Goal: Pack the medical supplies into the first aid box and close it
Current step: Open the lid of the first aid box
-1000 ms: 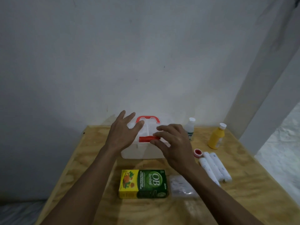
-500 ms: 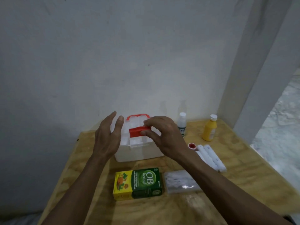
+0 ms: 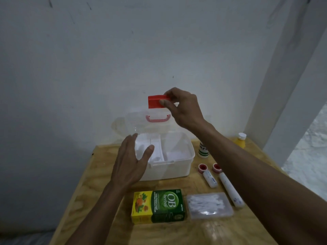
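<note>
The white first aid box (image 3: 174, 169) stands open on the wooden table (image 3: 99, 174), its clear lid (image 3: 138, 121) raised upright. My right hand (image 3: 184, 108) pinches the red latch (image 3: 154, 102) at the lid's top edge. My left hand (image 3: 131, 161) is spread open against the box's front left corner. In front of the box lie a green and yellow OB herbal carton (image 3: 159, 206) and a clear pack of cotton swabs (image 3: 208, 205). Two white tubes (image 3: 229, 189) and two red-capped rolls (image 3: 202, 167) lie to the right.
A white bottle with a green label (image 3: 203, 151) and a yellow bottle (image 3: 240, 140) stand right of the box, partly hidden by my right arm. A white wall rises just behind the box. The table's right edge borders a pale floor (image 3: 307, 156).
The lid has swung up from shut to upright, lifted by my right hand on the red latch. My left hand moved from the lid down to the box's front left corner.
</note>
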A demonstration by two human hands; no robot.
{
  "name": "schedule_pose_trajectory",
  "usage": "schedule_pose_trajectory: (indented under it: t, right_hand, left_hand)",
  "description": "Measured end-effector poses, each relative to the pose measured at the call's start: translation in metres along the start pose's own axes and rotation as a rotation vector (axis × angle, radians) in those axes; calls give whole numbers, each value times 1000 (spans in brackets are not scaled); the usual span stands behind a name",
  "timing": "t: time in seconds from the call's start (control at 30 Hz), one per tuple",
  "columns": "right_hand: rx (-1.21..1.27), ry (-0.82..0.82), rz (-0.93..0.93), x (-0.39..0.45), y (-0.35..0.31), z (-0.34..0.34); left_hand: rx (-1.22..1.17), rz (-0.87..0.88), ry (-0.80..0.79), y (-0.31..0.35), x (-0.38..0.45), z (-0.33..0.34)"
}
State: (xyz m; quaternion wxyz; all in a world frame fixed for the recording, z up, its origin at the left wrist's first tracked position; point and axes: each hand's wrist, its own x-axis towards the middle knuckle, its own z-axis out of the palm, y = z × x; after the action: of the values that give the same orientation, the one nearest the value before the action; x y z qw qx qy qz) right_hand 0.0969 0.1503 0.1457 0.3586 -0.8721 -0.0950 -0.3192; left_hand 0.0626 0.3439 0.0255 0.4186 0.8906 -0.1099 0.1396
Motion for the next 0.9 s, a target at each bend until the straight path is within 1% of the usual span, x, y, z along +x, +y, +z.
schedule_pose_trajectory:
  t: [0.1,0.27,0.37,0.57,0.7,0.9]
  right_hand:
    - [-17,5,10,13,3,4]
    - [-15,10,36,26,13,9]
    - [-1,23,56,32,18,11]
    - [-2,35,94,46,25,17]
    - [-15,39,141,56,28,24]
    - [-47,86,212,66,32,29]
  left_hand:
    - [116,37,-57,-2,7,1]
    - [175,2,-149,0,24,2]
    - [202,22,-201,-4,27,3]
    - [120,103,-203,-18,14,-2]
    - [146,144,-193,-21,13,-3]
    - [194,143,-198,-23,13,-2]
